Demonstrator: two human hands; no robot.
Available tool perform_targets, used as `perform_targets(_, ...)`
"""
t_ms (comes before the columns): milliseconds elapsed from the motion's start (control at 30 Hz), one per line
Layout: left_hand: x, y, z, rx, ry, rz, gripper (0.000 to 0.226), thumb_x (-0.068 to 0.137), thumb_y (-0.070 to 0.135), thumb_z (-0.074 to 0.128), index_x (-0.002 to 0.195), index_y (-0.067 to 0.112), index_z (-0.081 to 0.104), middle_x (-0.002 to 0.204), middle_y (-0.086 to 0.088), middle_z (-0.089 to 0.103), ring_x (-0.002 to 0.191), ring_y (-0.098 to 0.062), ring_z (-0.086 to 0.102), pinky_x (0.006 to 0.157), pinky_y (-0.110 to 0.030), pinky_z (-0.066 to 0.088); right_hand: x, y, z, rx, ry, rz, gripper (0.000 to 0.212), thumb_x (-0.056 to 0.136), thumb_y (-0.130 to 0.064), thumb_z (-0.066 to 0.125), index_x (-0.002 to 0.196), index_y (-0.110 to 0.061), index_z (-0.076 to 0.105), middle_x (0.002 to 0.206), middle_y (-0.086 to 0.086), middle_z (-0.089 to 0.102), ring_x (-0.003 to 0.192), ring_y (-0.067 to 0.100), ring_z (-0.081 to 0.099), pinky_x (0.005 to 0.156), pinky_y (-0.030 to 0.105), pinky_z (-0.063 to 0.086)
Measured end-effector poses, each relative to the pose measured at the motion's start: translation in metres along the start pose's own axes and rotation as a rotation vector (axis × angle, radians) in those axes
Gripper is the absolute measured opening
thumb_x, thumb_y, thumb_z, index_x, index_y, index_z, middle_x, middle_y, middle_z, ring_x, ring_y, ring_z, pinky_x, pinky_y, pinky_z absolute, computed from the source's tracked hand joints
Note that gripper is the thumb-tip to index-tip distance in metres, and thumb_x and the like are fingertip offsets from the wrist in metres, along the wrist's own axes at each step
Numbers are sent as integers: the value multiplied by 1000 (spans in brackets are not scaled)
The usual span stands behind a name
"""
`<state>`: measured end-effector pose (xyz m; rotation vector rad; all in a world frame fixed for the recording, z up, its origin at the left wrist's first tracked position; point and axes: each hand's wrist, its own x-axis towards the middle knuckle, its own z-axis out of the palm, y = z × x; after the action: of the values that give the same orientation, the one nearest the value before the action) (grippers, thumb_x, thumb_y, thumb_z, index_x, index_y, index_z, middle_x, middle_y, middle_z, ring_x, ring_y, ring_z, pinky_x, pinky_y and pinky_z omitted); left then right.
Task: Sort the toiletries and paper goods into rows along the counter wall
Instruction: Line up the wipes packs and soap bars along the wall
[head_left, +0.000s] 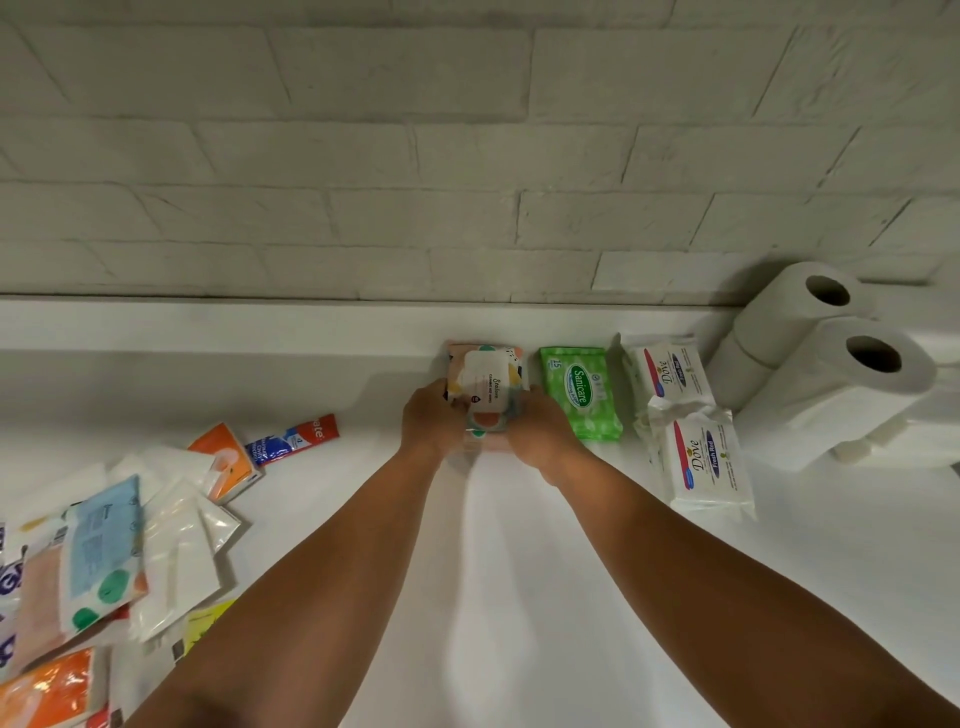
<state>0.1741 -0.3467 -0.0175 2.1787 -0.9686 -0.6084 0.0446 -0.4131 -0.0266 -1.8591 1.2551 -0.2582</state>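
Observation:
My left hand (432, 422) and my right hand (540, 423) grip a pink patterned wet-wipes pack (487, 375) from both sides, by the wall ledge. A second pack with an orange round label (485, 420) lies partly hidden between my hands. To the right stand a green Sanicare wipes pack (583, 392), then two white Dove wipes packs (667, 371) (706, 457) one behind the other, then toilet paper rolls (826, 358) against the wall.
A loose pile of packets (119, 540) covers the counter's left front, with an orange packet (226, 460) and a toothpaste tube (293, 439) at its far edge. The white brick wall (415, 182) rises behind a low ledge (234, 327).

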Motion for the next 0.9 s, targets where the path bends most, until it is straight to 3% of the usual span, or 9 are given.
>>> perform_targets(67,-4,-1,-3,14,-4,-3,14,97,22,52,92,12,60,86,-2,64,80,-23,57,57,-26,36,-3,-1,0,7,13,-10,56,63,-53,60,110,-23,65,108,3,63,89,19,66,76,37,59)
perform_targets(133,-8,-2,-8,12,-1,11,13,97,21,51,96,12,60,91,-1,63,88,-26,61,60,-25,38,-27,-23,-9,-15,41,-28,56,69,-48,66,118,-20,60,109,4,60,92,22,64,75,33,55)
perform_targets(233,-19,-7,-20,-58,9,22,34,98,20,55,130,10,57,125,-3,61,112,-26,61,93,-30,48,-46,-39,-11,-72,114,-80,44,88,-23,64,128,-11,54,126,8,51,110,28,57,82,28,45)
perform_targets(333,-37,-16,-42,-52,60,91,41,99,23,57,138,13,54,139,-6,57,118,-26,60,105,-37,46,-67,-56,-6,-144,175,-194,41,90,-17,57,129,-8,57,136,7,51,117,27,57,95,31,47)
perform_targets(500,-85,-44,-94,-52,217,230,36,96,20,61,132,15,60,131,-6,62,113,-27,61,99,-41,49,-107,-92,24,-90,101,-330,38,90,-18,60,127,-13,61,132,2,59,117,19,58,99,24,42)
perform_targets(600,-114,-74,-129,-43,269,230,32,94,18,63,126,18,63,121,-2,65,110,-20,59,91,-32,48,-131,-114,58,-102,57,-426,39,89,-18,63,127,-12,60,132,2,58,121,17,54,98,15,34)
perform_targets(900,-165,-189,-224,169,314,150,34,90,11,66,123,19,64,128,-4,62,119,-23,54,101,-32,43,-175,-171,183,-232,-135,-592,46,90,-25,64,135,-25,54,150,-6,42,136,13,40,114,29,33)
